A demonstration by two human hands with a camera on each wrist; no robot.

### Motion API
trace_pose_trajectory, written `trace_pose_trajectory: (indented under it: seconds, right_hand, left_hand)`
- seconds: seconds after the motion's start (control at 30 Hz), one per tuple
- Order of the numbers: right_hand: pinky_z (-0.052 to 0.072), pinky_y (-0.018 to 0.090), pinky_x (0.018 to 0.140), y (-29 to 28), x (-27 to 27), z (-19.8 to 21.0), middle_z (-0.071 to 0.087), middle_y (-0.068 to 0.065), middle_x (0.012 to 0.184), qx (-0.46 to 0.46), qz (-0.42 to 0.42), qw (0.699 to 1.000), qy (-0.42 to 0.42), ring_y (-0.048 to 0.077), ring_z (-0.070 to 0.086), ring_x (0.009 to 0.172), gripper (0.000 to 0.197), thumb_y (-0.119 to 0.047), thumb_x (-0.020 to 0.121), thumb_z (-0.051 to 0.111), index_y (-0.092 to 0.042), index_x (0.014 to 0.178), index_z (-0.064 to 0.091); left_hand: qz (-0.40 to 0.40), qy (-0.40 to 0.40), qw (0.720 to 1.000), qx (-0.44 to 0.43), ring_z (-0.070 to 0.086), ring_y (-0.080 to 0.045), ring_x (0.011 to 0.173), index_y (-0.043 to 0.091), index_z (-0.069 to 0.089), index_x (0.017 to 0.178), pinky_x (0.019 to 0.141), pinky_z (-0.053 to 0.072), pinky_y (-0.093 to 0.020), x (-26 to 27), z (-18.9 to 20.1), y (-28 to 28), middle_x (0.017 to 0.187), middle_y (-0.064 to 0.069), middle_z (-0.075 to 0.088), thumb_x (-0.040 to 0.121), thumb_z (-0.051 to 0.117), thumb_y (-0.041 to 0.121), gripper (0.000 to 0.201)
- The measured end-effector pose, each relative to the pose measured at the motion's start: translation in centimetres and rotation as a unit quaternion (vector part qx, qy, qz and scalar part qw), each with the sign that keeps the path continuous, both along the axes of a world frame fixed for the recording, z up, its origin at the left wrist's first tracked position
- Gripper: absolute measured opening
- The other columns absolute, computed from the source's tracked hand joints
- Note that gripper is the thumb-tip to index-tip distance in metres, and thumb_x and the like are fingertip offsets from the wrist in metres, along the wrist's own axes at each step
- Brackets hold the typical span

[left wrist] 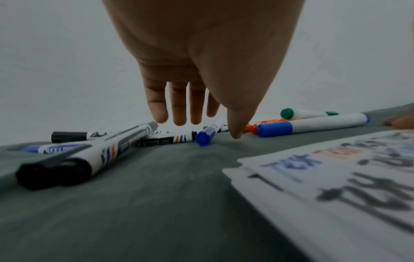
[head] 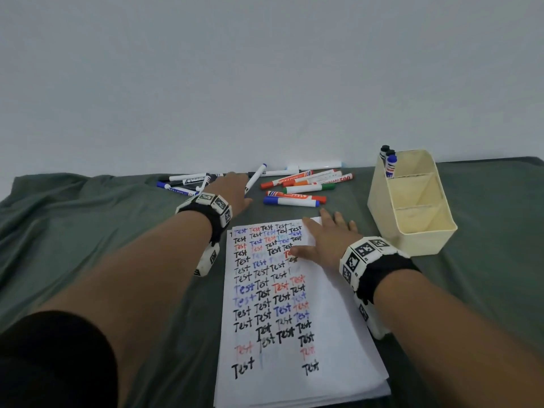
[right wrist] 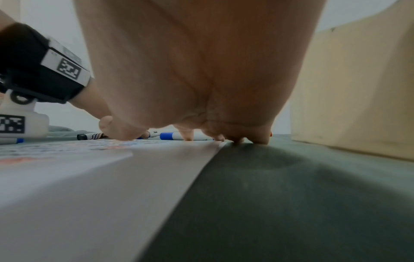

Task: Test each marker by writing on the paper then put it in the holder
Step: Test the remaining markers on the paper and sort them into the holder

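My left hand [head: 235, 185] reaches over the loose markers at the back of the table. Its fingers [left wrist: 179, 113] are straight and spread and grip nothing. The thumb tip comes down beside a blue-capped marker [left wrist: 205, 136], which lies slanted just right of the hand [head: 255, 178]. My right hand [head: 326, 237] lies flat, fingers straight, on the top right corner of the paper [head: 294, 313], which is covered with the word "Test" in black, blue and red. Right of the paper stands the cream holder [head: 424, 240], with blue- and black-capped markers [head: 390, 163] upright in its far compartment.
A green cloth [head: 103, 231] covers the table, rumpled at the left. Black and blue markers [head: 188, 182] lie left of my left hand. Red, orange, green and blue ones [head: 303, 188] lie between it and the holder. A white wall stands right behind.
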State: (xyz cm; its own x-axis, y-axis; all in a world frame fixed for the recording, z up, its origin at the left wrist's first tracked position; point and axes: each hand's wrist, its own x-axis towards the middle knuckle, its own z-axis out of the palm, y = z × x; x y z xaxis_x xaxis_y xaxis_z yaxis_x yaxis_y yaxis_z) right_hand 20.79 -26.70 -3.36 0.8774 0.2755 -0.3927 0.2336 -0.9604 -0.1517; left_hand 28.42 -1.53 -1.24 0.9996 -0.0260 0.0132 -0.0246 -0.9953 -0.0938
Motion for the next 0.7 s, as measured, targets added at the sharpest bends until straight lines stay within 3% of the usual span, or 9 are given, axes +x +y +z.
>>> trace_pose_trajectory:
  seconds: [0.07, 0.17, 0.27, 0.33, 0.43, 0.57, 0.7]
  right_hand:
    - [0.002, 0.059, 0.125, -0.1, -0.1, 0.2, -0.01, 0.006, 0.172, 0.005, -0.003, 1.0, 0.001, 0.034, -0.008, 0.157, 0.097, -0.085, 0.086, 0.04, -0.036, 0.163, 0.005]
    - [0.002, 0.059, 0.125, 0.0, 0.0, 0.2, -0.01, 0.006, 0.172, 0.011, -0.004, 1.0, 0.005, 0.033, -0.008, 0.157, 0.098, -0.085, 0.087, 0.041, -0.035, 0.163, 0.005]
    - [0.003, 0.059, 0.125, 0.0, 0.2, 0.1, -0.007, 0.005, 0.172, 0.019, -0.014, 1.0, 0.003, 0.033, -0.006, 0.157, 0.102, -0.083, 0.087, 0.042, -0.029, 0.164, 0.003]
    - [0.006, 0.059, 0.125, 0.0, 0.4, 0.0, -0.003, 0.005, 0.172, 0.029, -0.018, 0.999, -0.006, 0.032, -0.003, 0.158, 0.103, -0.083, 0.087, 0.043, -0.026, 0.164, 0.003]
    - [0.011, 0.06, 0.124, -0.1, 0.6, 0.1, 0.002, 0.005, 0.172, 0.056, -0.022, 0.998, -0.014, 0.033, 0.003, 0.157, 0.103, -0.081, 0.088, 0.043, -0.023, 0.164, 0.004]
    - [0.022, 0.056, 0.123, -0.3, 0.6, 0.3, 0.012, 0.004, 0.171, 0.125, -0.016, 0.99, -0.057, 0.027, 0.016, 0.156, 0.095, -0.073, 0.092, 0.049, -0.023, 0.162, 0.009]
    - [0.025, 0.056, 0.122, -0.4, 0.1, 0.6, -0.006, 0.0, 0.171, 0.224, -0.007, 0.956, -0.188, 0.028, 0.013, 0.156, 0.098, -0.056, 0.093, 0.064, -0.031, 0.161, -0.002]
  left_hand:
    - [0.015, 0.011, 0.999, 0.047, 0.058, -0.027, 0.098, 0.018, 0.057, 0.113, 0.078, 0.054, -0.041, 0.7, -0.1, -0.4, 0.105, -0.005, 0.054, 0.091, 0.06, 0.052, 0.04]
    - [0.026, 0.017, 0.997, 0.068, 0.057, -0.027, 0.101, 0.015, 0.062, 0.11, 0.085, 0.054, -0.042, 1.3, -0.7, -0.3, 0.103, -0.006, 0.053, 0.094, 0.055, 0.053, 0.042]
    - [0.026, -0.011, 0.996, 0.082, 0.053, -0.029, 0.113, 0.017, 0.067, 0.114, 0.088, 0.05, -0.04, 1.3, -0.8, -0.2, 0.112, -0.009, 0.057, 0.099, 0.052, 0.039, 0.03]
    - [0.036, -0.034, 0.997, 0.062, 0.055, -0.029, 0.109, 0.017, 0.068, 0.113, 0.085, 0.051, -0.04, 0.8, -0.3, -0.1, 0.11, -0.009, 0.06, 0.099, 0.05, 0.027, 0.026]
    - [0.064, -0.055, 0.993, -0.081, 0.06, -0.026, 0.094, 0.015, 0.066, 0.106, 0.083, 0.052, -0.037, -0.3, 1.0, 0.4, 0.1, -0.006, 0.065, 0.095, 0.054, 0.022, 0.018]
    - [0.044, -0.089, 0.953, -0.288, 0.058, -0.013, 0.091, 0.033, 0.063, 0.102, 0.08, 0.044, -0.027, -3.7, 2.4, 0.3, 0.098, 0.009, 0.064, 0.092, 0.061, 0.025, 0.012]
    - [-0.024, -0.104, 0.932, -0.347, 0.057, 0.0, 0.08, 0.039, 0.061, 0.107, 0.064, 0.041, -0.016, -7.6, 3.6, -1.2, 0.096, 0.018, 0.062, 0.097, 0.058, 0.029, 0.014]
